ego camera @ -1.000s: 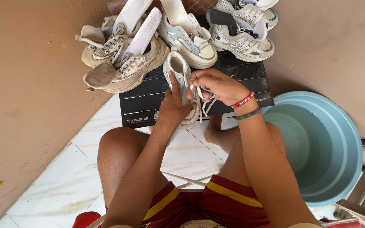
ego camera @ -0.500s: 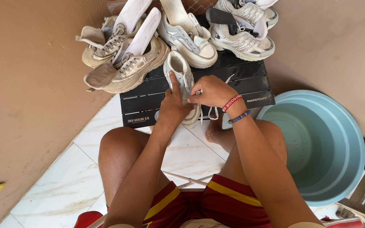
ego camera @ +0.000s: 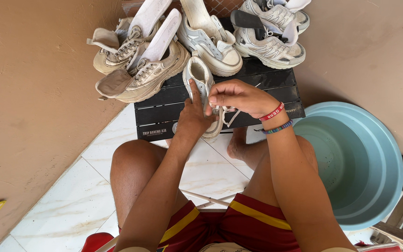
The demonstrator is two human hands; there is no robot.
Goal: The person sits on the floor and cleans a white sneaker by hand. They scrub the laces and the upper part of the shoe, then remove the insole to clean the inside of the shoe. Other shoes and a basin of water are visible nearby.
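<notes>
1. Head view, my hands: my left hand (ego camera: 193, 116) grips the white sneaker (ego camera: 200, 77) from the side, thumb laid up along its edge, fingers curled around it. My right hand (ego camera: 239, 96) sits just beside it, fingertips (ego camera: 212, 99) pinched together on the white shoelace (ego camera: 232, 116), whose loose end hangs below my palm. 2 bands circle that wrist, a red wristband (ego camera: 273, 112) and a beaded bracelet (ego camera: 278, 127) under it.

2. Same view, where the sneaker sits: it stands toe-up over the front half of the black slatted crate (ego camera: 157, 114), its heel dropping past the crate's front edge toward my knees.

3. Same view, behind my hands: the crate's far half is crowded. 2 beige sneakers (ego camera: 136, 65) with pulled-out insoles spill over its left edge, a white and grey sneaker (ego camera: 211, 42) lies in the middle just above the 1 I hold, and 2 grey sneakers (ego camera: 269, 39) fill the right corner. Only the near strip of slats on either side of my hands is bare.

4. Same view, the edges: a tan wall (ego camera: 29, 102) closes in on the left, running at a slant toward the crate. On the right, a light blue basin (ego camera: 378, 154) sits near my right forearm, its rim close to my knee. The white tiled floor (ego camera: 61, 210) is open between my left leg and the wall.
</notes>
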